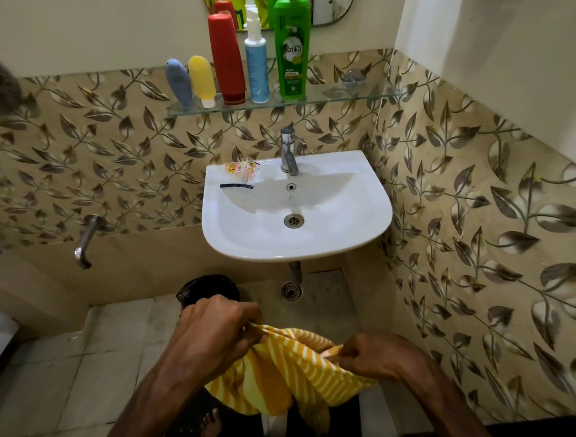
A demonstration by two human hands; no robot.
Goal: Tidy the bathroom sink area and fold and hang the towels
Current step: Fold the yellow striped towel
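A yellow and white striped towel [293, 374] hangs between my two hands, low in the view in front of the white sink [362, 221]. My left hand [216, 327] pinches its upper left edge. My right hand [379, 356] grips the upper right edge. The cloth sags below them. On the sink's left rim lie small orange sachets [241, 170] and a dark thin strip [235, 185]. On the glass shelf [334, 99] above the sink stand a grey-blue tube [178, 84], a yellow tube [202, 79], a red bottle [226, 57], a white and blue spray bottle [255, 68] and a green shampoo bottle [292, 50].
A chrome tap [288, 149] stands at the back of the sink. A wall spout [86, 239] sticks out at the left. A black bin [207, 289] sits on the floor under the sink, beside a floor drain [290, 291]. Patterned tiled walls close in on the right.
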